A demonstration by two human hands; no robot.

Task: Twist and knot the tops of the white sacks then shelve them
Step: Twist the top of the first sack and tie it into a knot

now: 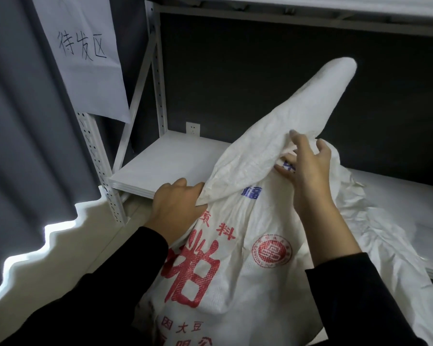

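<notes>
White metal shelving (158,71) stands against a dark wall (260,71), and its lower shelf board (165,161) is pale and flat. On the left hangs a grey curtain (23,121). A paper sign (85,58) with handwritten characters is fixed to the frame. A socket (192,128) sits on the wall just above the board.

In front of the shelf is the white sack (235,283) with red print, and its bottom is cut off by the picture edge. Its twisted top (310,101) points up and to the right.

The left hand (175,203) grips the cloth at the base of the twist, its fingertips hidden under the fold. The right hand (308,171) lies on the gathered cloth with fingers spread. I cannot tell if it grips.

Crumpled white material (385,233) lies on the board at the right. Whether it belongs to the same sack is not clear.
</notes>
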